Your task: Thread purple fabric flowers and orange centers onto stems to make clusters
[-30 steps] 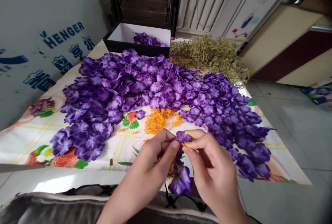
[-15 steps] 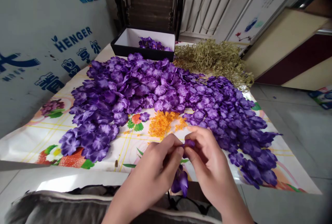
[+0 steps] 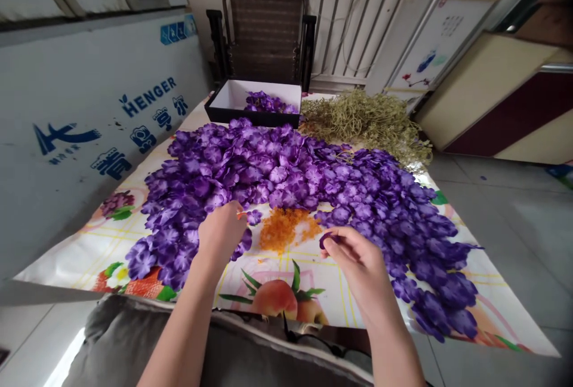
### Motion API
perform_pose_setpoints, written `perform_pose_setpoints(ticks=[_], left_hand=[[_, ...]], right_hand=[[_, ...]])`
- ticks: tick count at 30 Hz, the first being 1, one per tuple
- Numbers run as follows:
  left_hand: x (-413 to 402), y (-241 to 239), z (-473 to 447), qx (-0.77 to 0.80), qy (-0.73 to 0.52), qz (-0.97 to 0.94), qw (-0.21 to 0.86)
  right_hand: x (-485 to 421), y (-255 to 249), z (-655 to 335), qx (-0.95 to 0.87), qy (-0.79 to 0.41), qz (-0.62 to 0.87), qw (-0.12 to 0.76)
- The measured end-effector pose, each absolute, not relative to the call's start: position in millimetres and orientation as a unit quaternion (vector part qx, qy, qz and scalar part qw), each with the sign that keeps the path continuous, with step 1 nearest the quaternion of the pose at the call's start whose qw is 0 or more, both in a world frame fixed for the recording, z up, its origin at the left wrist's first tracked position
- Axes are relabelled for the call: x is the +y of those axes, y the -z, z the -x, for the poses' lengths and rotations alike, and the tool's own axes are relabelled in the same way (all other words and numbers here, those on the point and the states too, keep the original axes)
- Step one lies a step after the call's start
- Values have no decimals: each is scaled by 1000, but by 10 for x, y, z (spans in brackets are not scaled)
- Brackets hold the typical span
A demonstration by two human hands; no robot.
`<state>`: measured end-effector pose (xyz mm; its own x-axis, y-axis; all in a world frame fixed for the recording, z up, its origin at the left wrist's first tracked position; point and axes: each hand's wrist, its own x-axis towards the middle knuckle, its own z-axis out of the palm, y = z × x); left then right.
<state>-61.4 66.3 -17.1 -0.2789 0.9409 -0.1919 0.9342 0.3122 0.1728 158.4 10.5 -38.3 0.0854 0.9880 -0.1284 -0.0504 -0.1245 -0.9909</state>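
My right hand (image 3: 356, 255) pinches a small dark purple cloth flower piece (image 3: 328, 240) between thumb and fingers, above the printed tablecloth. My left hand (image 3: 221, 233) is at the near edge of a large heap of purple cloth flowers (image 3: 268, 163), on its left side. The fingers of that hand point down and away, hidden behind its back. Between my hands lies a small pile of orange flower centers (image 3: 284, 229). One loose purple flower (image 3: 254, 217) rests just right of my left hand.
Behind the heap stands a black box (image 3: 250, 117) with purple flowers inside. A bundle of dry greenish stems (image 3: 367, 124) lies at the back right. Beyond the table are a folding chair (image 3: 266, 28) and a white freezer (image 3: 80, 94). A grey cushion (image 3: 250, 351) is nearest me.
My hands have come apart. The left has moved from the shared work to the flowers at the left; the right keeps a purple piece. The view has tilted up slightly.
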Motion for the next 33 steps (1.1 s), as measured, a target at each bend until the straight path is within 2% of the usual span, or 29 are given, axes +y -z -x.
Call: perform_pose_setpoints(ticks=[11,20,33], left_hand=[[886,154,289,734,28,-671,100],[1191,377,215,744,66,-655,114],[1154,378,257,751,24,-648,121]], right_hand=[[123,308,-1532,-428,-516,533,516],[156,362,-1544,-427,-514,536,516],[133,350,-1527,-436,-491,542,525]])
